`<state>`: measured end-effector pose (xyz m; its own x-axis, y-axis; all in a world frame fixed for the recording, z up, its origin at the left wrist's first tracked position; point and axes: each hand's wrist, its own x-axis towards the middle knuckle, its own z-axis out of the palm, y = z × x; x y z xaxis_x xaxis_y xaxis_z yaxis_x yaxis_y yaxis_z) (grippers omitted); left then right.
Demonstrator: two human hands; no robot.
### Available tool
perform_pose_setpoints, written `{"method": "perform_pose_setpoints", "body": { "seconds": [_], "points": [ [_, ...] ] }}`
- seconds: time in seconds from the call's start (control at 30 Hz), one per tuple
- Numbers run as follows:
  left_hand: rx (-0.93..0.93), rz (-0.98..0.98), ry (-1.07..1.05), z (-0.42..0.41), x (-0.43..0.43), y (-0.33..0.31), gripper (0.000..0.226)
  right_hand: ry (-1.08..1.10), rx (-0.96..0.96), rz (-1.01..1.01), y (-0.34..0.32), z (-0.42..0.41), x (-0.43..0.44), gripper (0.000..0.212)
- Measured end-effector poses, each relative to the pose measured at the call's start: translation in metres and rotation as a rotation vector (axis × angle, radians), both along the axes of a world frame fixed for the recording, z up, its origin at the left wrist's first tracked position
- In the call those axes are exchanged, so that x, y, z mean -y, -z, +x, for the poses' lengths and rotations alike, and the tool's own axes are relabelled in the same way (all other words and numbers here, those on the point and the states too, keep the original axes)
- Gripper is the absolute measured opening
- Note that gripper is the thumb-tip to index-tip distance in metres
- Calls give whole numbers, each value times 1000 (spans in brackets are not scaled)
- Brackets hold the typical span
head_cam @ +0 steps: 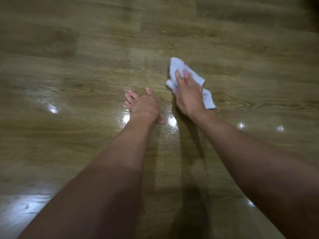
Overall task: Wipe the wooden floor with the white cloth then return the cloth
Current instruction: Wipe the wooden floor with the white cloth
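Observation:
A crumpled white cloth [179,69] lies on the glossy wooden floor [86,75], right of centre. My right hand [188,94] lies flat on top of it, fingers stretched forward, pressing it to the boards. Part of the cloth sticks out beyond the fingertips and another part by the wrist. My left hand [143,104] rests flat on the bare floor just left of the cloth, fingers spread and thumb out to the side, holding nothing.
Wood-grain planks fill the whole view. Bright light reflections shine on the floor near both wrists and at the lower left. A dark shape sits at the top right corner [310,7].

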<state>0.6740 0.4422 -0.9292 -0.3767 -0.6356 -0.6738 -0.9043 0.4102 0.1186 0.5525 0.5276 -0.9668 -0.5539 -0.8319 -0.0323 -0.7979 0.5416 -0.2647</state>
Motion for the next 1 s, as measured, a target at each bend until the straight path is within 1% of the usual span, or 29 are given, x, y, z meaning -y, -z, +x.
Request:
{"method": "perform_pose_setpoints", "body": {
  "seconds": [0.03,0.1,0.13,0.17,0.23,0.27,0.37,0.4,0.47,0.5,0.57,0.63,0.7,0.73,0.83,0.9,0.93,1.0],
  "points": [
    [-29,-5,-25,0,1,2,127,-74,1,-21,-1,25,-15,55],
    [-72,-15,-89,1,3,7,107,-217,29,-24,-4,66,-53,54],
    [-68,-10,-94,1,3,5,111,-258,36,-15,-7,75,-70,53],
    [-46,8,-81,0,2,2,121,-295,30,-3,-11,69,-80,53],
    [-10,18,-58,-2,0,-4,133,-331,14,23,-17,29,-79,52],
    [11,20,-54,-2,-1,-6,135,-297,4,45,-13,4,-73,53],
    [24,9,-48,-6,-2,-5,138,-19,-8,88,-6,-67,-52,60],
    [26,3,-49,-7,-1,-5,138,38,-9,110,-7,-75,-49,61],
    [35,5,-65,-8,0,-5,139,89,16,88,-9,-57,-49,58],
    [38,5,-71,-9,0,-6,139,76,27,62,-11,-35,-55,55],
    [37,1,-85,-10,-1,-6,139,-29,21,-37,-12,16,-75,52],
    [43,-1,-91,-11,-1,-5,137,-181,0,-79,-9,52,-101,48],
    [40,-1,-101,-10,-2,-4,138,-286,-20,-100,-5,39,-109,44],
    [31,-2,-96,-8,-2,-4,139,-268,-33,-103,-3,21,-106,43],
    [-13,-10,-58,-3,-4,-6,136,18,-55,-97,-8,-44,-83,45],
    [-21,-6,-55,-3,-5,-8,135,120,-12,-89,-13,-78,-69,49],
    [-20,-3,-60,-4,-5,-9,134,133,25,-133,-15,-81,-64,49],
    [-19,-5,-72,-3,-6,-11,134,149,86,-206,-14,-60,-60,44]
  ]
}}
